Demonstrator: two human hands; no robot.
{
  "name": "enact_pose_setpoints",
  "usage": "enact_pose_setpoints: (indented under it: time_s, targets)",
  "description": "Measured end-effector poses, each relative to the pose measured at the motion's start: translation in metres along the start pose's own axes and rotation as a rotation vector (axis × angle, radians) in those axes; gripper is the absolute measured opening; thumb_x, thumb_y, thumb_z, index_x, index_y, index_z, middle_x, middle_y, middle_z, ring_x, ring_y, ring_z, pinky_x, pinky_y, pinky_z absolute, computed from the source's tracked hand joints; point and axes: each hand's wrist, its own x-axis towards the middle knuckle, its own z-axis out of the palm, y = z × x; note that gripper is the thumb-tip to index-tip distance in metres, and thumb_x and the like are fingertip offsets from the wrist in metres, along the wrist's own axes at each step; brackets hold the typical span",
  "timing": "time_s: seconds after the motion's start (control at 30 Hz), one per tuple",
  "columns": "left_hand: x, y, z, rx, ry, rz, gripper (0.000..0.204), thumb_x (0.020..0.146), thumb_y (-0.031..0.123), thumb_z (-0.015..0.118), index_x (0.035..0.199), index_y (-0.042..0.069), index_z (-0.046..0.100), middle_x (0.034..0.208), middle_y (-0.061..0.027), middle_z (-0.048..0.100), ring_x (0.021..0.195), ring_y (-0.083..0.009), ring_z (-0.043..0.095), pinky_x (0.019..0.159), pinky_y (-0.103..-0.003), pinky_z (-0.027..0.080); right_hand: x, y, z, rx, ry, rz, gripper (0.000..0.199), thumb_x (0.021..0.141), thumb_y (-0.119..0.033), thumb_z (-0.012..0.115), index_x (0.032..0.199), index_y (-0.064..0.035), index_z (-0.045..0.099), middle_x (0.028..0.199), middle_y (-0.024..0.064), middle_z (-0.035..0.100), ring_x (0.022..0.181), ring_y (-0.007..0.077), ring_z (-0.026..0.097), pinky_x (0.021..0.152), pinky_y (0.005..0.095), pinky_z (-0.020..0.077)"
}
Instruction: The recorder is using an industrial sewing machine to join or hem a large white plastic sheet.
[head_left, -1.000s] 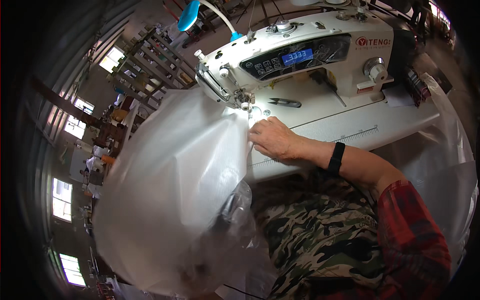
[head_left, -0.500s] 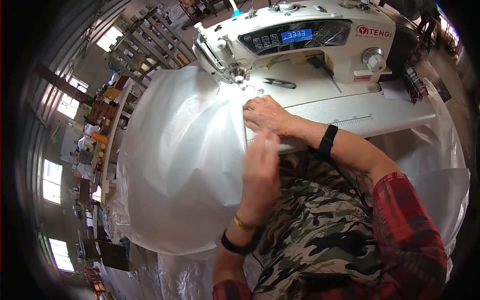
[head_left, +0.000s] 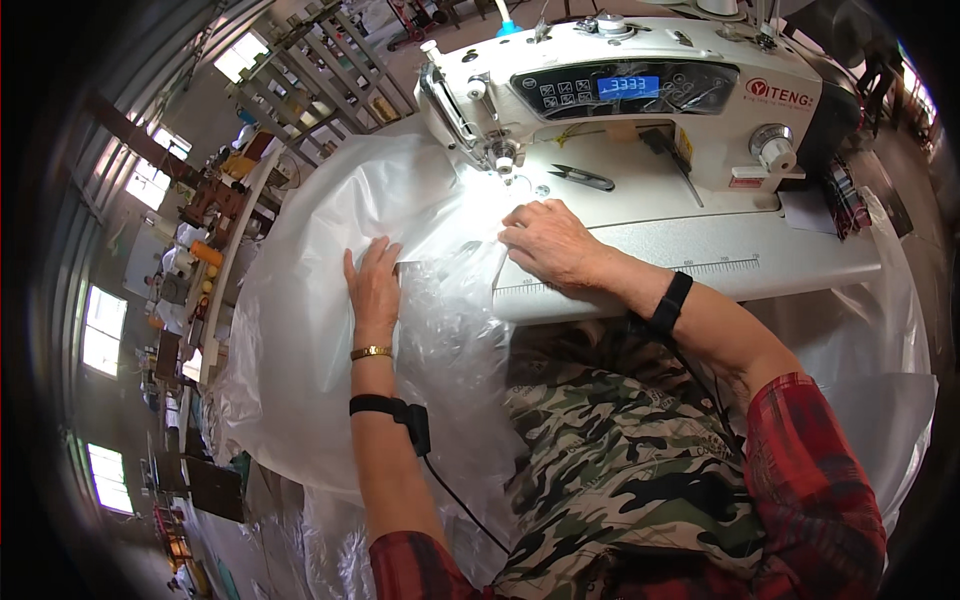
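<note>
A translucent white plastic sheet spreads across the left of the sewing machine and hangs down in front of it. My left hand lies on the sheet with its fingers stretched out and apart. Close to the needle area, my right hand has its fingers curled in on the sheet's edge; the fingertips are partly hidden. The machine's lamp brightly lights the sheet under the presser foot, where detail is washed out.
Black thread snips lie on the machine bed behind my right hand. A printed ruler scale runs along the bed's front edge. More plastic sheeting hangs at the right. A cluttered bench and a metal rack stand to the left.
My left hand has moved left, from beside my right hand onto the sheet, and its fingers have spread. The sheet's near part has shifted, showing crinkled plastic. The right hand stays near the needle.
</note>
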Motion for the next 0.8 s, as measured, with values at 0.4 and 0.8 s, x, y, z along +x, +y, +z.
enact_pose_setpoints:
  time_s: [0.4, 0.8]
  targets:
    - [0.001, 0.125, -0.086, -0.545, -0.037, 0.336, 0.033, 0.084, 0.005, 0.063, 0.116, 0.000, 0.063, 0.123, -0.0172, 0.060, 0.112, -0.0329, 0.058, 0.096, -0.041, 0.045, -0.002, 0.009, 0.006, -0.041, 0.074, -0.001, 0.023, 0.091, -0.022, 0.057, 0.106, -0.0087, 0.067, 0.118, 0.0098, 0.063, 0.113, 0.0253, 0.055, 0.095, 0.0419, 0.0384]
    - [-0.006, 0.151, -0.008, -0.417, 0.006, 0.159, 0.006, 0.086, 0.004, 0.059, 0.085, -0.002, 0.060, 0.079, -0.0193, 0.057, 0.075, -0.0386, 0.060, 0.067, -0.047, 0.047, 0.003, 0.011, 0.007, 0.098, 0.069, 0.126, 0.026, 0.091, -0.013, 0.050, 0.108, -0.0043, 0.067, 0.118, 0.0115, 0.065, 0.114, 0.0240, 0.056, 0.098, 0.0417, 0.0371]
